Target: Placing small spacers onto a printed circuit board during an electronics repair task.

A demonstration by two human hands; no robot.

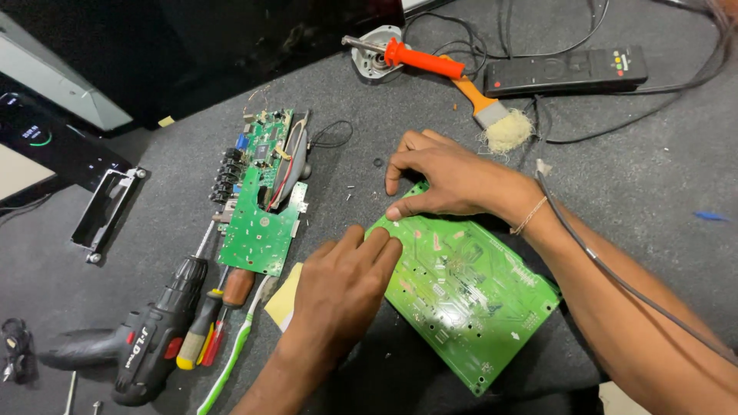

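Left hand (338, 288): palm down, fingers together and nearly straight, fingertips pressed flat on the near-left edge of the large green circuit board (469, 296); nothing clasped.
Right hand (446, 180): arched over the board's far corner, thumb and forefinger pinching that corner's edge, remaining fingers curled loosely with tips on the grey mat (646, 192).
Right wrist: thin bracelet (529, 217) worn just behind the hand; grey cable (615, 277) draped across the forearm.
Large green circuit board: lying flat on the mat, solder side up (no tall parts showing), turned at an angle, between the two hands and touched by both.
Second boards: smaller green circuit board (257, 230) to the left, overlapping a populated board (265, 142) with black connectors along its left side; well apart from the right hand, near the left one.
Yellow card (284, 296): peeking out beside the left hand, partly hidden under it.
Tools at left: black cordless drill (150, 338), screwdrivers (207, 319) with brown and yellow-red handles, green-and-white toothbrush (231, 357), all lying side by side.
Far edge of mat: orange-handled soldering iron (423, 60) resting on a round metal stand, orange brush (492, 115) with pale bristles just beside it, black remote control (569, 71) among dark cables.
Far left: black metal bracket (108, 211) lying near a dark screen panel (46, 146).
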